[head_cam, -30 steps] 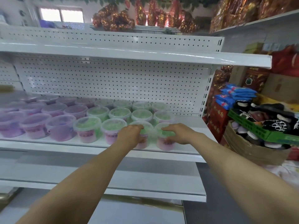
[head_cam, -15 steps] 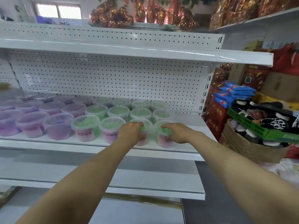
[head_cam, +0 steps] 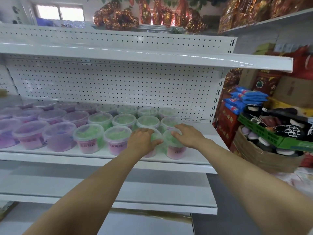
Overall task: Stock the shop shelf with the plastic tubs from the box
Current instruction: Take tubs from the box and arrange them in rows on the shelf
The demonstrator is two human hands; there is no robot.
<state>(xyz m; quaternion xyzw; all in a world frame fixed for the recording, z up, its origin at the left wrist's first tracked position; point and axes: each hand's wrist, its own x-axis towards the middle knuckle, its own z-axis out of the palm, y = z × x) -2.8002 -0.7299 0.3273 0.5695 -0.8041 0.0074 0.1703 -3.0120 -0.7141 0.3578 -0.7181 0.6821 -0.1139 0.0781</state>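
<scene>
White metal shelf point(head_cam: 105, 156) carries rows of clear plastic tubs, purple ones at left, green ones at right. Head view: left hand point(head_cam: 143, 141) lies over lid of front-row green tub point(head_cam: 156, 146), fingers curled around its rim, thumb on its right side. Right hand point(head_cam: 188, 135) rests on rightmost front tub point(head_cam: 174, 150), fingers bent over lid edge. Both tubs stand upright, touching each other, at near edge of shelf. Cardboard box point(head_cam: 264, 156) with dark goods stands at right, well apart.

You face white shelf point(head_cam: 50, 154) w/ pegboard back; purple-filled tubs point(head_cam: 59, 136) left, green-filled tubs point(head_cam: 88, 138) right, in rows.
</scene>
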